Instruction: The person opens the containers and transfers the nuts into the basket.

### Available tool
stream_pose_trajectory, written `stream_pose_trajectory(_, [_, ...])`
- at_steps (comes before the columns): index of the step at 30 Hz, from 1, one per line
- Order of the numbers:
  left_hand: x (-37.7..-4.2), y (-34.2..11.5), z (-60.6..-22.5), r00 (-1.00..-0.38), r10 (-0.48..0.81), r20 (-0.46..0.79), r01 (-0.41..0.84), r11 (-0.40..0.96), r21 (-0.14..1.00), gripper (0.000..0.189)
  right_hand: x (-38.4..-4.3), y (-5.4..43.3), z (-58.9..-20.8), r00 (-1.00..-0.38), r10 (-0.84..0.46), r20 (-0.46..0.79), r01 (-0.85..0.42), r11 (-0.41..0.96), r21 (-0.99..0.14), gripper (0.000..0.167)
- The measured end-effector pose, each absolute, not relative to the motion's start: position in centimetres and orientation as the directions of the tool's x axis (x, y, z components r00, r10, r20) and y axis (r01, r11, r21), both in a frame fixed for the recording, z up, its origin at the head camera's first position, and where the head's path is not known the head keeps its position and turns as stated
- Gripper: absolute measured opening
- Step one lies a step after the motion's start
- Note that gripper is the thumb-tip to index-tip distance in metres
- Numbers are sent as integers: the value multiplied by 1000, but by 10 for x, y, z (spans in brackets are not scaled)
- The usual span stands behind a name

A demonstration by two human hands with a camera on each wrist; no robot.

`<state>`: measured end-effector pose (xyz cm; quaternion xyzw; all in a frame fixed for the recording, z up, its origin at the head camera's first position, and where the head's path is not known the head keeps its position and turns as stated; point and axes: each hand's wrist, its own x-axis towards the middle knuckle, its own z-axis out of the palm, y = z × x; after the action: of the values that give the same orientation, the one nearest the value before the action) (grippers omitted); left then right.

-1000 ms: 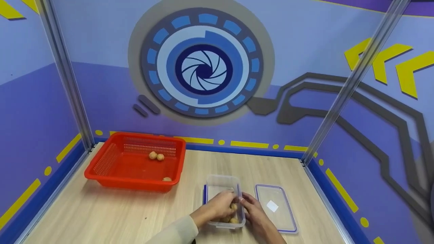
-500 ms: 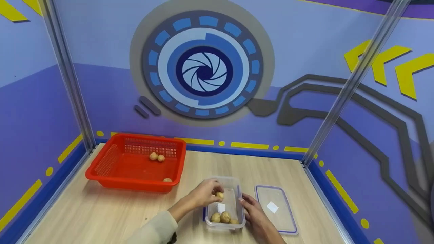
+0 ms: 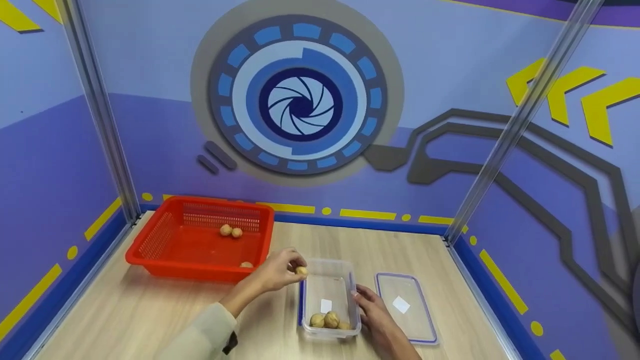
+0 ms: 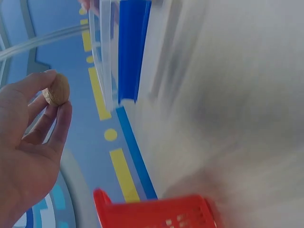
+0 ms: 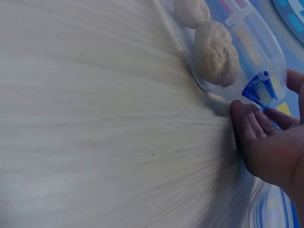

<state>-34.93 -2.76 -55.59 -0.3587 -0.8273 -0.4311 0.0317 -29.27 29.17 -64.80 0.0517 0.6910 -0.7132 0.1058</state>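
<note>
My left hand [image 3: 277, 270] pinches a walnut [image 4: 58, 90] between thumb and fingertips, just outside the left rim of a clear plastic food container [image 3: 337, 287]. Inside that container several walnuts [image 3: 331, 320] lie at the near end, beside a small white square. My right hand [image 3: 375, 310] holds the container's right side, the thumb at the rim and the fingers along the outer wall. In the right wrist view the walnuts [image 5: 216, 54] show through the clear wall, near a blue clip [image 5: 260, 91].
A red plastic basket [image 3: 200, 271] stands at the back left, with walnuts [image 3: 231, 231] in it. The container's clear lid [image 3: 417, 320], with a blue edge and a white square, lies flat to the right. Patterned walls [image 3: 350, 192] and metal posts [image 3: 470, 205] enclose the wooden table [image 3: 150, 315].
My left hand has come up out of the container with a walnut and moved left, past its rim. The right hand stays at the container's side.
</note>
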Motion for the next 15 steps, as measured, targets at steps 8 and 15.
stream_pose_trajectory(8, [-360,-62,-553,-772,498,395,607,392,691,18,-292,293,-649,-974,-86,-211,213,-18,-977,66])
stream_pose_trajectory(15, [-367,-95,-552,-798,418,434,598,460,656,20,-294,293,-651,-977,-109,-184,187,-24,-982,66])
